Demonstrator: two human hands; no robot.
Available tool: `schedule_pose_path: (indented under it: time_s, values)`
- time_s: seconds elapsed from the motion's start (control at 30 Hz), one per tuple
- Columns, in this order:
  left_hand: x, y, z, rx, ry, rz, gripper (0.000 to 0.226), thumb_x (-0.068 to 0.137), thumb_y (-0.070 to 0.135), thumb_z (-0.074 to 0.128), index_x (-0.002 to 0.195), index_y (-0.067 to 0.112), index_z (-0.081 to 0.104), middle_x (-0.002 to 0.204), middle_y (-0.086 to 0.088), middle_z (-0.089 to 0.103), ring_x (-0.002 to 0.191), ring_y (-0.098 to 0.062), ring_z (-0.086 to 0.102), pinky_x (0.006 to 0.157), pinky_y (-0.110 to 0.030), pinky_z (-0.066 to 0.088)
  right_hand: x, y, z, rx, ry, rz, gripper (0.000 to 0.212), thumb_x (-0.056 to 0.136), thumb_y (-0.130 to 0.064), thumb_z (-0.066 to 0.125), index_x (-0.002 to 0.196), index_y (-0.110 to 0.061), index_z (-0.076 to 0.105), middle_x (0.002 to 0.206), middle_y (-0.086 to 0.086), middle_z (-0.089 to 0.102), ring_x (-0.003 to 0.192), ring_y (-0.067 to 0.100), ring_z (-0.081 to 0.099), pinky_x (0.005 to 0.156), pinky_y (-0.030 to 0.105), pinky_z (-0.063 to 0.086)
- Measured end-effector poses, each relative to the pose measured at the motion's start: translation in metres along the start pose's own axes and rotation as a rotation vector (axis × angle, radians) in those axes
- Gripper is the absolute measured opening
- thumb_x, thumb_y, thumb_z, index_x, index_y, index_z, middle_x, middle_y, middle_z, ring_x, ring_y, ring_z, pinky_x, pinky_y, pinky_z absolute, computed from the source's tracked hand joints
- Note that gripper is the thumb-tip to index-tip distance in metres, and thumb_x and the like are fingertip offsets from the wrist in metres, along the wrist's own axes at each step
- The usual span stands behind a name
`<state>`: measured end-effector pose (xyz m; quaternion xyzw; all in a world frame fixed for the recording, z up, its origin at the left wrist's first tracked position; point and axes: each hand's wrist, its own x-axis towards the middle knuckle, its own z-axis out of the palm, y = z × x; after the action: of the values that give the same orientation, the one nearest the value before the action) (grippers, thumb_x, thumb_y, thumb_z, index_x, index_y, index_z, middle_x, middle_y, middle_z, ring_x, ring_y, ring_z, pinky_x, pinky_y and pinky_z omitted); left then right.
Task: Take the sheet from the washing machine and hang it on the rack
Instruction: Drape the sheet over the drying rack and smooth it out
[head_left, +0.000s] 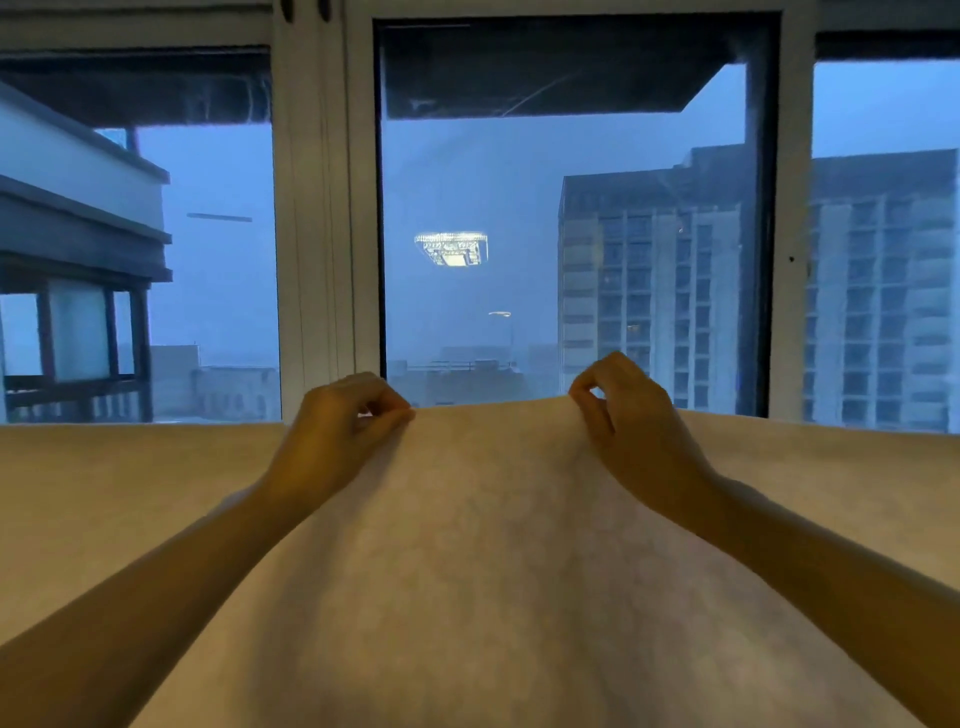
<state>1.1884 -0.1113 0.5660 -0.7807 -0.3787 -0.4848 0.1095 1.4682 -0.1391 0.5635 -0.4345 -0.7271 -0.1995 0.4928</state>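
Our fingertips (389, 410) are pressed together in pinches on the top edge of the sheet (483, 545): the left hand (332, 431) nips it between thumb and curled fingers, and the right hand (631, 415) does the same a touch higher. The edge runs crosswise between the two pinches and on past both hands to either side, and the cloth falls from the fingers down towards us. The rack is out of our sight, perhaps behind the cloth. Beyond the edge stands the window (571, 208). We judge neither hand nearer, so the coming move turns on that edge lying level
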Motion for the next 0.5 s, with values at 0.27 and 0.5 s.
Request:
schedule_pose_path:
  time_s: [0.27,0.5]
  values:
    - [0.007,-0.024,0.01,0.081,-0.154,0.112,0.016,0.084,0.019,0.066,0.089,0.033,0.06,0.085,0.027,0.049,0.085,0.007,0.055,0.072,-0.004,0.044,-0.004,0.012,0.011,-0.14,-0.16,-0.149,0.012,0.097,-0.013,0.047,0.089,-0.016,0.056,0.085,-0.003,0.053,0.065,0.013,0.055,0.059,0.028,0.049]
    - [0.011,-0.047,0.001,0.065,-0.126,0.023,0.013,0.083,0.03,0.063,0.095,0.027,0.066,0.092,0.009,0.061,0.084,-0.003,0.058,0.076,-0.014,0.047,0.013,-0.008,0.036,-0.09,-0.226,-0.171,0.02,0.098,-0.025,0.045,0.115,-0.021,0.055,0.105,-0.004,0.062,0.088,0.016,0.063,0.077,0.034,0.052]
